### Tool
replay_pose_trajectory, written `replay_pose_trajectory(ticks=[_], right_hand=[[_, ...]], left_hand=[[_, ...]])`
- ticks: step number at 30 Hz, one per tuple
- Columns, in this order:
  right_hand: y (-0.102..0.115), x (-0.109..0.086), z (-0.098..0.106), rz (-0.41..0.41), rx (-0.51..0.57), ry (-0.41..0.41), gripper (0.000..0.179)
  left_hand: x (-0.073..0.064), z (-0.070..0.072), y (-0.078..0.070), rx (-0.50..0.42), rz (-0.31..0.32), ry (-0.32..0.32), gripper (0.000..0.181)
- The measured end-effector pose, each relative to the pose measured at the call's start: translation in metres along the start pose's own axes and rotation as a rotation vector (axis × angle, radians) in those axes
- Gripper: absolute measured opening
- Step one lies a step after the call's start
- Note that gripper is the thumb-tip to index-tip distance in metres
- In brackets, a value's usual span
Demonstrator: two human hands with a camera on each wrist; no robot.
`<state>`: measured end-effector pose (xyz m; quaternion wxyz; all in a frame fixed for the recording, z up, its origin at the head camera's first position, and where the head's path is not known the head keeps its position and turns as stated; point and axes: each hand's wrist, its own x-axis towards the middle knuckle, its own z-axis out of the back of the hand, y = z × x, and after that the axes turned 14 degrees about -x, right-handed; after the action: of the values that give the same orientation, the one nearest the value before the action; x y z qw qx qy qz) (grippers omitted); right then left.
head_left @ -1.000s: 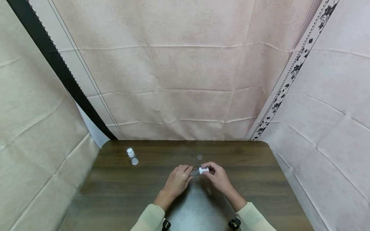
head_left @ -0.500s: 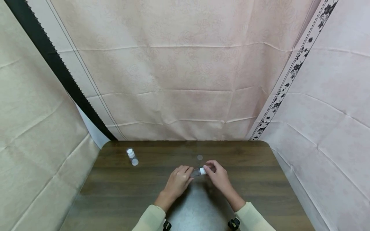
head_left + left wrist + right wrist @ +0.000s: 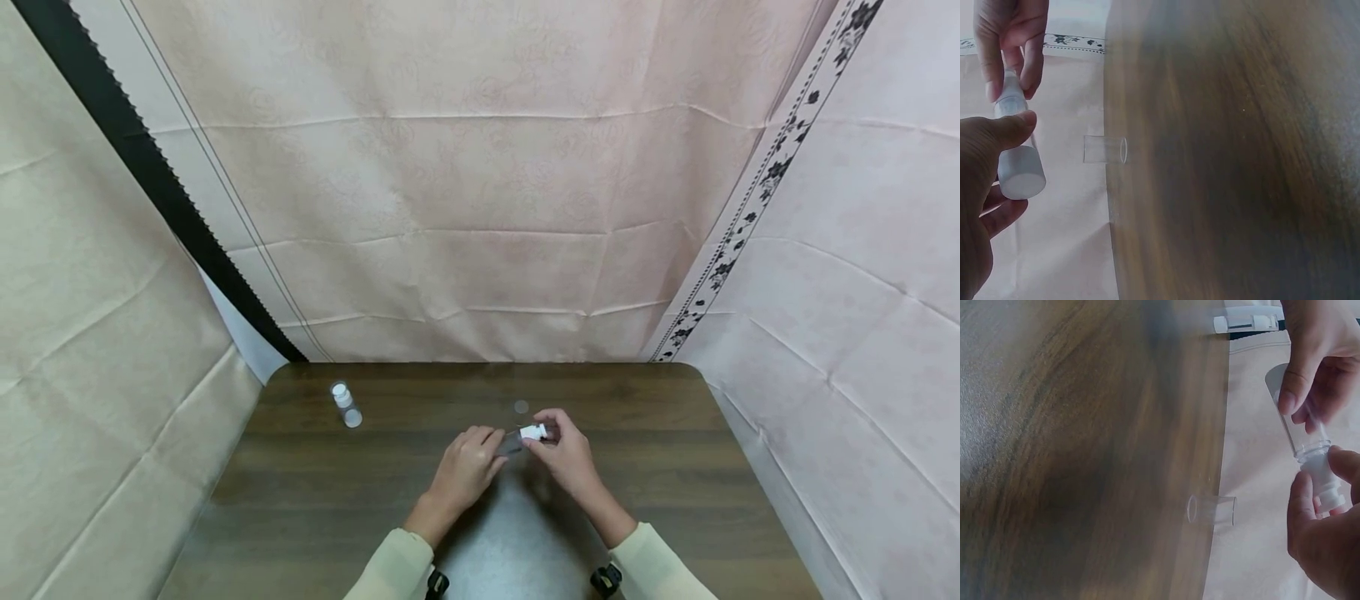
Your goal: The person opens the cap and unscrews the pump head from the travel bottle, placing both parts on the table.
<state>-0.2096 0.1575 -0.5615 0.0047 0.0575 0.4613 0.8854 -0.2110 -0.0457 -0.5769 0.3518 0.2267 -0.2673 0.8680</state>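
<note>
A small clear bottle (image 3: 511,443) with a white pump top (image 3: 534,432) is held between both hands above the table. My left hand (image 3: 465,468) grips the body near its base; in the left wrist view the thumb lies across the bottle, just above the white base (image 3: 1022,181). The right hand (image 3: 567,458) pinches the white pump top (image 3: 1319,472) between thumb and fingers, some of which are hidden behind it. Whether the top is fully seated on the neck, I cannot tell. Beyond the hands, a clear cylindrical cap (image 3: 521,407) stands apart on the table.
A second clear bottle with a white top (image 3: 346,404) stands at the back left of the wooden table (image 3: 300,500). Pale cloth (image 3: 480,250) hangs behind the table's far edge and along both sides.
The right hand's fingers have shifted on the white top, first uncurling slightly, then closing on it again. The bottle's top end has tilted a little away. The left hand keeps its grip.
</note>
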Motion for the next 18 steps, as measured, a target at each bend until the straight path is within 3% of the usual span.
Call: replay_pose_trajectory(ticks=[11, 18], right_hand=[[0.0013, -0.0037, -0.0077, 0.034, 0.141, -0.067, 0.050], [0.0012, -0.0066, -0.0103, 0.082, 0.134, -0.113, 0.049]], left_hand=[[-0.0003, -0.0023, -0.0006, -0.017, 0.022, -0.024, 0.042], [-0.0008, -0.0039, -0.0007, -0.059, 0.044, -0.049, 0.042]])
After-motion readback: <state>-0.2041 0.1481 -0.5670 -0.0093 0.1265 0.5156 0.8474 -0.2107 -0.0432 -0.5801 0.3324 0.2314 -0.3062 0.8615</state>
